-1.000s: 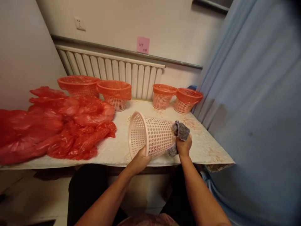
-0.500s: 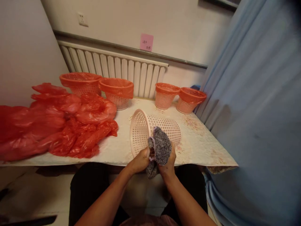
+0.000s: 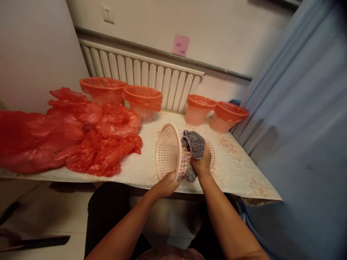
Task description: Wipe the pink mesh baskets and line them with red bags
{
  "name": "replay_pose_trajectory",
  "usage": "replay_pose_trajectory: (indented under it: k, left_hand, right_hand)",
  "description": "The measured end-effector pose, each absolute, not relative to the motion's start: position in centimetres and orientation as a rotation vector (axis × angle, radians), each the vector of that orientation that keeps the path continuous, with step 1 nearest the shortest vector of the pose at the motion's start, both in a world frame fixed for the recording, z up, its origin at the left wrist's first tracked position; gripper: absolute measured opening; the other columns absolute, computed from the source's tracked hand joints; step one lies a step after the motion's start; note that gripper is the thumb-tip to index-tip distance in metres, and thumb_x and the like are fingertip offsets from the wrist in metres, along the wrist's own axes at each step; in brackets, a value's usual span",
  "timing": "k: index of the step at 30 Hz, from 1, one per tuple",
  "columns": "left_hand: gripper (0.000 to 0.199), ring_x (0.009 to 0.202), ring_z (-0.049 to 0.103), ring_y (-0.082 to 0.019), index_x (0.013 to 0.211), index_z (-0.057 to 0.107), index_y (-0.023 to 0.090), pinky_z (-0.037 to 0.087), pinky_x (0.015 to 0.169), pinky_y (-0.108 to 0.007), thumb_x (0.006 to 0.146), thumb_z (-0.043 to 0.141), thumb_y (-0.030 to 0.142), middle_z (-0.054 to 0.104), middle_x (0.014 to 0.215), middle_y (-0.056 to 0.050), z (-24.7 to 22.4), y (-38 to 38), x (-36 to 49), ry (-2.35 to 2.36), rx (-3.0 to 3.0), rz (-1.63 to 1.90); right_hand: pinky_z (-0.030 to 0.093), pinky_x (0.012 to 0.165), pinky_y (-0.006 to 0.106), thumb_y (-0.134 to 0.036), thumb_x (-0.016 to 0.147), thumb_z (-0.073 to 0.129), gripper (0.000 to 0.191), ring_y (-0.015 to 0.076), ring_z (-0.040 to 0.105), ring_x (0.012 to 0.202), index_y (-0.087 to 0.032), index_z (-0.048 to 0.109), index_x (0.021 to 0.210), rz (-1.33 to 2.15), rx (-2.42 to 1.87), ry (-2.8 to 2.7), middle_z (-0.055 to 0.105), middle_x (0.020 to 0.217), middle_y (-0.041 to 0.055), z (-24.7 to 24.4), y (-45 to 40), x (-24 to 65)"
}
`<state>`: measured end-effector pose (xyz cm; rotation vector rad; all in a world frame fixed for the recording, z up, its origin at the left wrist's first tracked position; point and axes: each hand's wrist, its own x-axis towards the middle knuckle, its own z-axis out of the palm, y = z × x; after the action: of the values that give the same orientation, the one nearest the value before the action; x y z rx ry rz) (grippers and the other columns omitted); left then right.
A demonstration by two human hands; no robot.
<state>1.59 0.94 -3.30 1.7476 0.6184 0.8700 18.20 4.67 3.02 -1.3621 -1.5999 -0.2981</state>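
A pale pink perforated plastic wastebasket (image 3: 168,151) lies on its side on the table, its mouth turned left. My left hand (image 3: 168,184) grips the lower rim of this basket. Bunched in my right hand (image 3: 203,160) is a grey cleaning cloth (image 3: 196,143) with a purple edge, pressed against the outside of the basket's wall. My right fingers are partly hidden by the cloth, and the cloth covers part of the basket's side.
Behind stand upright baskets with red liners: a left one (image 3: 103,88), its neighbour (image 3: 143,103), and two right ones (image 3: 199,110) (image 3: 226,115). Red plastic bags (image 3: 89,133) heap on the left. A blue curtain (image 3: 284,126) hangs right; a radiator (image 3: 168,83) lines the wall.
My left hand has let go of the cloth and taken hold of the basket's rim. My right hand has carried the cloth up onto the basket's side. The camera view has shifted slightly.
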Motion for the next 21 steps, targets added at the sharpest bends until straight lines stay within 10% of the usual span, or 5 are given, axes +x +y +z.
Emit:
replay_pose_trajectory:
  k: [21]
  left_hand:
    - [0.067, 0.125, 0.05, -0.024, 0.119, 0.064, 0.015, 0.028, 0.114, -0.042, 0.059, 0.039, 0.0, 0.062, 0.129, -0.004, -4.2, 0.0, 1.4, 0.641, 1.887, 0.745]
  right_hand:
    - [0.044, 0.084, 0.042, -0.028, 0.071, 0.054, 0.031, 0.0272, 0.055, 0.092, -0.012, 0.061, 0.096, -0.254, -1.521, -1.062, 0.061, 0.094, 0.0129, -5.2, 0.4, 24.1]
